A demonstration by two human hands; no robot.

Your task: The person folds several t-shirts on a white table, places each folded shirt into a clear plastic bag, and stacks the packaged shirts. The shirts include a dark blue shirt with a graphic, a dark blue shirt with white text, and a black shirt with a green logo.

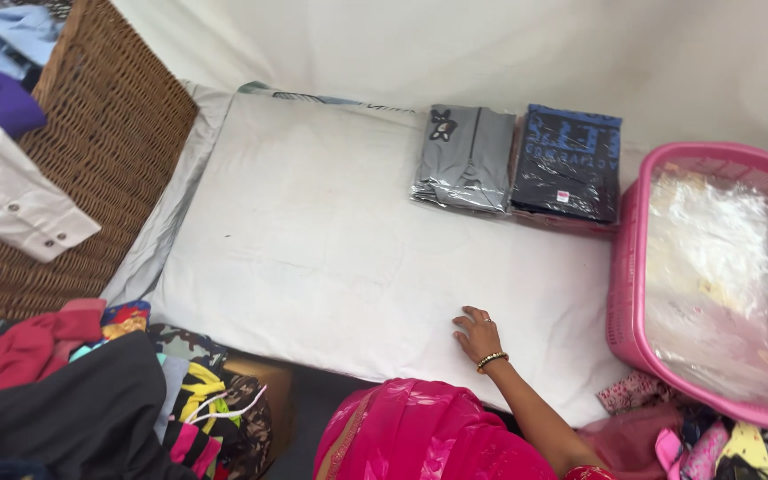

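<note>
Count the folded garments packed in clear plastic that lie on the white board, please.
2. A grey packed garment lies at the far edge of the white board, and a dark blue one lies beside it, next to the pink basket. More may be hidden inside the basket.

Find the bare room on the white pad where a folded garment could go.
Most of the white pad is bare, between the wicker basket and the right hand. Its far right corner is crowded: grey packet, dark blue packet, pink basket.

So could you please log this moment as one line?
right hand: flat on white pad | left hand: unseen | two bagged garments at far edge
</note>
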